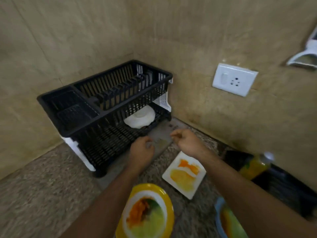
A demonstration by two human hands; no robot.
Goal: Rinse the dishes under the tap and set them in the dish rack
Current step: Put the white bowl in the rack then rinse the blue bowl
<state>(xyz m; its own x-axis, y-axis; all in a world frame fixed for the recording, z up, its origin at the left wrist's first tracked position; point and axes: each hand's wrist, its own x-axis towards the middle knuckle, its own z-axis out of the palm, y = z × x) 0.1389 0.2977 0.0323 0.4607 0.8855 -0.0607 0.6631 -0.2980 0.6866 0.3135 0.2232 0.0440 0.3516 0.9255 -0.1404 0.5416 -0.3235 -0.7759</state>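
Blur hides what left hand (141, 148) and right hand (186, 141) hold, if anything; fingers curled.

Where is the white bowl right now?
In the head view, the white bowl sits upside down on the lower shelf of the black dish rack, at its right end, just beyond the two hands.
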